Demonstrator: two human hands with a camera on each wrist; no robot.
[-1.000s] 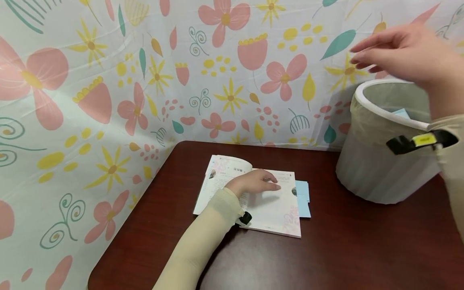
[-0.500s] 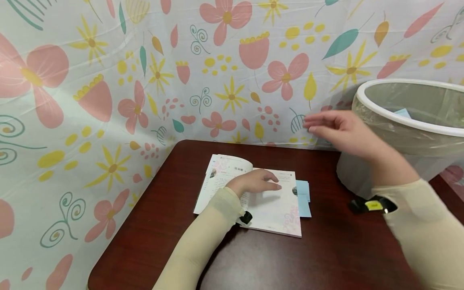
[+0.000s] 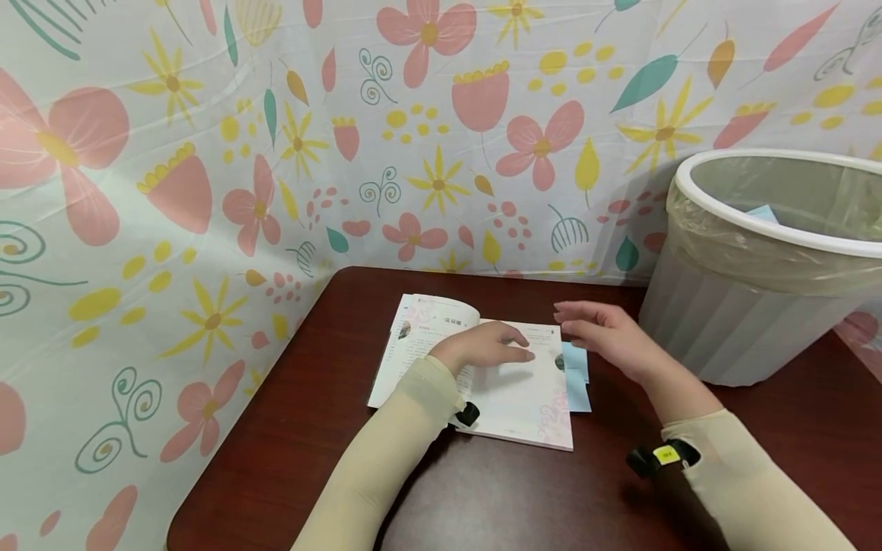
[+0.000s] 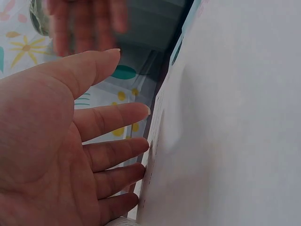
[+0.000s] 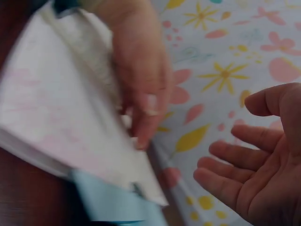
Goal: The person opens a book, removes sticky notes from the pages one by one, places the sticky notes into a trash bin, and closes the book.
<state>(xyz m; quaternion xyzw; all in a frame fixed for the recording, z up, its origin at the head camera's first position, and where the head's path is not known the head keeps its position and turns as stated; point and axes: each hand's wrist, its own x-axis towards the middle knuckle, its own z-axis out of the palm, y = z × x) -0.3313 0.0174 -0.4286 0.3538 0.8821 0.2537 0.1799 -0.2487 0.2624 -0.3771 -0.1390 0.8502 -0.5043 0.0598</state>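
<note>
An open book (image 3: 513, 405) with printed pages lies on the dark red-brown table (image 3: 482, 497). My left hand (image 3: 482, 344) rests on the book near its fold, fingers relaxed; in the left wrist view its fingertips touch the page. Light blue paper tabs (image 3: 577, 390) stick out from under the book's right edge. Just right of and above those tabs hovers my right hand (image 3: 609, 337), its fingers loosely extended and holding nothing. The right wrist view shows the blue paper (image 5: 110, 200) at the book's corner, a little blurred.
A grey waste bin (image 3: 730, 306) with a white rim and a clear liner stands at the table's right back. A piece of blue paper (image 3: 763, 214) lies inside it. Flower-patterned cloth (image 3: 427, 138) hangs behind and to the left of the table.
My right hand has come down and left from over the bin to beside the book's right edge, empty throughout. The left hand and the book have stayed in place.
</note>
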